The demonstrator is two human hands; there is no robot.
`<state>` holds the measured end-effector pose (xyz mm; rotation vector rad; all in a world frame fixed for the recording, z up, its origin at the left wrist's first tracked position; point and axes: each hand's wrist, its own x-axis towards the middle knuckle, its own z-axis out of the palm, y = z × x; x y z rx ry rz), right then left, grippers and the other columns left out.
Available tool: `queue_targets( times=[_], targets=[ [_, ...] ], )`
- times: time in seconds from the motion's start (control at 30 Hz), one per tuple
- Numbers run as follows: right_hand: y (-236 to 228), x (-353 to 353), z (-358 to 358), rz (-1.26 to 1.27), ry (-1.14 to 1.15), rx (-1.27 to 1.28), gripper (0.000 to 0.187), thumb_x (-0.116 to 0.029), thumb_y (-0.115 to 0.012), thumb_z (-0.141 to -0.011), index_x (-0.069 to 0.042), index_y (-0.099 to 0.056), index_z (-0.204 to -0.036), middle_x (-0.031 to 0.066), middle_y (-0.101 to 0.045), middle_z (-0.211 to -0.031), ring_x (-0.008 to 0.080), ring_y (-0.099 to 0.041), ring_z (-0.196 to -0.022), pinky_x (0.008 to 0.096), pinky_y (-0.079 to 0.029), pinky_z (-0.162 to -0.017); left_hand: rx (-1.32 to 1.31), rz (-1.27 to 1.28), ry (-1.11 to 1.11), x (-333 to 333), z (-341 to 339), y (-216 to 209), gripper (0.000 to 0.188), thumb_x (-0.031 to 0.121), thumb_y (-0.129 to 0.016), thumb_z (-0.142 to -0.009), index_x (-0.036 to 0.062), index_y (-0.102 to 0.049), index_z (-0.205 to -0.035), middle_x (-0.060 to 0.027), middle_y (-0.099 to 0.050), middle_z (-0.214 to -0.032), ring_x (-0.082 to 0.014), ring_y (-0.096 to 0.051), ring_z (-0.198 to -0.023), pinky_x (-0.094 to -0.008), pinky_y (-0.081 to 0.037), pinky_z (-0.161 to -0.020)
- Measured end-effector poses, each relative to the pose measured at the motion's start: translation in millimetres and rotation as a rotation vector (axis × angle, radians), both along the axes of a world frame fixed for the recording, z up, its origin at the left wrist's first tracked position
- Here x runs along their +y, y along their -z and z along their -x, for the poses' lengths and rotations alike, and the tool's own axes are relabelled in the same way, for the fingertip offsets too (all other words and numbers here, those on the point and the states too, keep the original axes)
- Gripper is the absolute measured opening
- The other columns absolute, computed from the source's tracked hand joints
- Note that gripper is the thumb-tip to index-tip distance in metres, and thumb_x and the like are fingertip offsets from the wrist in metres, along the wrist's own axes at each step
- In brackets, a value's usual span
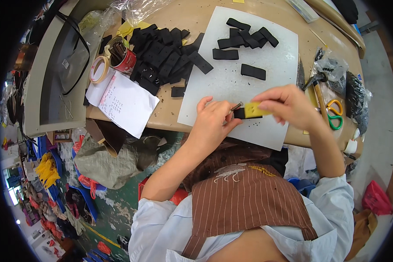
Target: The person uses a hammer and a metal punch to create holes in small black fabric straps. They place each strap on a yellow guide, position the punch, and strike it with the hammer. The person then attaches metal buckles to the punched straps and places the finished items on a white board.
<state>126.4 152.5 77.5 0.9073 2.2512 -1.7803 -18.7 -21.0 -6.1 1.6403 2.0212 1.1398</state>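
I see a matt white plastic-looking cutting sheet [231, 74] on a smooth tan tabletop [192, 17]; the black strips [253, 71] look like dull woven cloth. My left hand [214, 120] holds a shiny metal punch [236, 106], my right hand [286, 105] a yellow matt card-like template [254, 109]

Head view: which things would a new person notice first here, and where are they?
First, the two hands at the centre: the right hand pinches a yellow template over a black strip, and the left hand holds a metal punch against it. Behind them, black strips scatter over the white cutting board, with a bigger black heap to its left.
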Motion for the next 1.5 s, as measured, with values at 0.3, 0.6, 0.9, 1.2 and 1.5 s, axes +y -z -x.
queue_targets(
  times=[0.3, 0.6, 0.9, 1.2, 1.5],
  targets=[
    [36, -22, 5, -0.084, 0.086, 0.040, 0.012, -0.008, -0.067, -0.089, 0.003, -0.066, -0.091, 0.0029, -0.062, -0.067, 0.0071, -0.056, -0.054, 0.0230, -0.046, -0.049, -0.004, -0.024, 0.002, 1, 1, -1, 0.039, 0.014, -0.082, -0.073, 0.0095, -0.064, -0.108, 0.0030, -0.046, -0.067, -0.0140, -0.058, -0.068, -0.0421, -0.036, -0.101],
    [35, -17, 5, -0.020, 0.059, 0.019, 0.014, -0.012, -0.068, -0.088, 0.001, -0.068, -0.094, 0.0061, -0.064, -0.071, 0.0097, -0.059, -0.058, 0.0255, -0.049, -0.054, 0.016, 0.010, -0.004, 1, 1, -1, 0.030, 0.013, -0.081, -0.074, 0.0093, -0.057, -0.091, 0.0038, -0.059, -0.073, -0.0136, -0.064, -0.077, -0.0433, -0.033, -0.102],
    [51, -14, -38, -0.641, -0.071, 0.464, 0.021, -0.004, -0.074, -0.079, -0.004, -0.070, -0.099, 0.0100, -0.064, -0.104, 0.0217, -0.066, -0.084, 0.0317, -0.055, -0.073, -0.014, 0.068, -0.012, 2, -1, -6, 0.031, 0.012, -0.080, -0.075, 0.0089, -0.051, -0.084, 0.0013, -0.067, -0.086, -0.0138, -0.061, -0.075, -0.0433, -0.032, -0.102],
    [71, -27, -38, -0.683, -0.048, 0.505, 0.016, -0.001, -0.071, -0.081, -0.005, -0.071, -0.096, 0.0106, -0.065, -0.109, 0.0239, -0.065, -0.090, 0.0321, -0.055, -0.074, -0.018, 0.055, 0.000, 0, -1, -5, 0.033, 0.013, -0.080, -0.076, 0.0075, -0.062, -0.102, 0.0037, -0.050, -0.071, -0.0124, -0.058, -0.073, -0.0412, -0.034, -0.100],
    [62, -27, -36, -0.709, -0.110, 0.459, 0.017, 0.000, -0.069, -0.081, -0.006, -0.071, -0.097, 0.0100, -0.063, -0.106, 0.0259, -0.063, -0.091, 0.0339, -0.053, -0.076, -0.551, -0.132, -0.037, 20, -3, -34, 0.017, -0.001, -0.061, -0.090, -0.0012, -0.061, -0.106, -0.0106, -0.061, -0.101, -0.0203, -0.063, -0.079, -0.0315, -0.050, -0.078]
  ],
)
